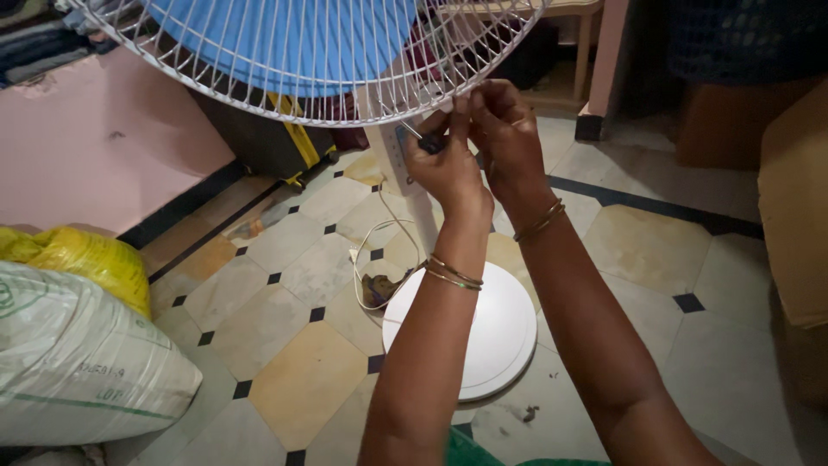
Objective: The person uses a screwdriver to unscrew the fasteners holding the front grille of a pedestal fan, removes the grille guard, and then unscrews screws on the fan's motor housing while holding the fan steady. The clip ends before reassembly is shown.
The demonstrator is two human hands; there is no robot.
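A pedestal fan stands before me, with a white wire grille (pixel 259 82) over blue blades (pixel 285 34), a white pole (pixel 405 185) and a round white base (pixel 500 336). My left hand (pixel 448 168) grips a small screwdriver (pixel 423 138) with a dark handle, its tip pointing up-left at the lower rim of the grille. My right hand (pixel 509 129) pinches the grille's rim right beside it, fingers closed on the wire edge. Both wrists wear thin bangles.
A white cord (pixel 371 259) loops on the tiled floor by the base. A large white sack (pixel 78 362) and a yellow bag (pixel 86 259) lie at the left. A pink wall (pixel 103 138) is behind them. A brown cardboard box (pixel 793 198) stands at the right.
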